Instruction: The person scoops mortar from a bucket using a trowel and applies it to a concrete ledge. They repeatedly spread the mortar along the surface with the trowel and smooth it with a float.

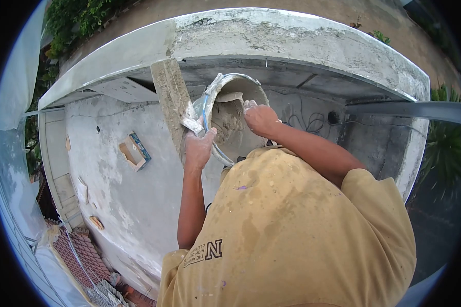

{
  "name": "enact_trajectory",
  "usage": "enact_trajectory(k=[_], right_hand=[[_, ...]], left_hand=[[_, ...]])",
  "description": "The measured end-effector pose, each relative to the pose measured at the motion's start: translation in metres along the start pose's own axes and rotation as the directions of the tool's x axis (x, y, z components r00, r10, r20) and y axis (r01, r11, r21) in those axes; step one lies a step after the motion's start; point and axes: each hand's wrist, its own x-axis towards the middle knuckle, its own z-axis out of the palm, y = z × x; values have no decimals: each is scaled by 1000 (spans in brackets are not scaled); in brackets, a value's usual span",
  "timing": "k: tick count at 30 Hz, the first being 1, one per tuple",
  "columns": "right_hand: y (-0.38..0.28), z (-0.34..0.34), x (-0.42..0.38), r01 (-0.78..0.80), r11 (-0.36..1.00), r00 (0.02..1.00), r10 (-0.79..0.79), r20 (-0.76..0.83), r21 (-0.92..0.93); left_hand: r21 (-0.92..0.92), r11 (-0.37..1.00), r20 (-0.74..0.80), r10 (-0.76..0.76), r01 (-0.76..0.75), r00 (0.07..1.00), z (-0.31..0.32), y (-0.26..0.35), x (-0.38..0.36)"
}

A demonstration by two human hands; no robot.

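A tilted bucket [264,92], crusted with pale mortar, stands in front of my torso with its mouth facing me. Wet grey mortar [227,120] lies inside it. My left hand [198,148] is closed round the whitish handle [192,124] of a long, mortar-coated board [170,94], just left of the bucket. The board slants up to the parapet. My right hand [261,120], dusted with mortar, is curled at the bucket's right side, over its mouth. What its fingers hold is hidden. A pale flat piece [231,97] shows inside the bucket, left of that hand.
A curved concrete parapet [292,38] runs across the front. On the grey floor [133,204] at left lie an open small box [134,152] and scraps. Cables [312,122] lie at right, near a metal beam [404,110]. Red roof tiles [82,256] show lower left.
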Motion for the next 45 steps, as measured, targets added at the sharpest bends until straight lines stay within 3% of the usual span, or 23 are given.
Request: enact_trajectory(k=[3, 6, 9, 13, 16, 22, 25, 27, 32, 38, 41, 44, 45], right_hand=[[-1, 11, 4, -31, 998, 999, 29, 35, 62], [2, 17, -8, 26, 1000, 988, -27, 152, 7], [10, 10, -9, -29, 991, 923, -22, 383, 127], [6, -13, 14, 2, 993, 947, 36, 321, -118], [13, -15, 10, 57, 993, 939, -17, 344, -104], [18, -4, -18, 121, 985, 879, -166, 447, 126], [24, -8, -12, 69, 974, 820, -178, 543, 216], [29, -9, -14, 85, 970, 820, -199, 536, 230], [20, 1, -27, 60, 952, 818, -219, 532, 300], [36, 28, -30, 7, 810, 815, -344, 465, 587], [44, 25, -18, -189, 730, 748, -326, 578, 657], [33, 27, -5, -45, 705, 653, -516, 555, 708], [32, 28, -5, -104, 666, 661, -509, 552, 739]], left_hand=[[170, 984, 45, 43, -50, 998, 8, 17, -7], [190, 980, 33, 59, -64, 998, 13, 19, -14], [94, 995, -2, 39, -39, 999, 17, 17, -22], [172, 981, 36, 88, -93, 995, 22, 23, -33], [224, 965, 82, 122, -138, 989, 26, 29, -42], [258, 948, 108, 162, -185, 981, 25, 18, -52], [242, 953, 78, 168, -182, 983, 28, 19, -56], [138, 979, 56, 145, -151, 988, 30, 13, -58], [234, 960, 10, 156, -154, 988, 40, 18, -61], [102, 991, -91, 97, -88, 991, 45, 21, -67], [18, 998, -130, 68, -66, 989, 42, 15, -65], [-12, 996, -154, 86, -89, 984, 36, 18, -55], [-14, 995, -154, 94, -98, 984, 34, 17, -52]])
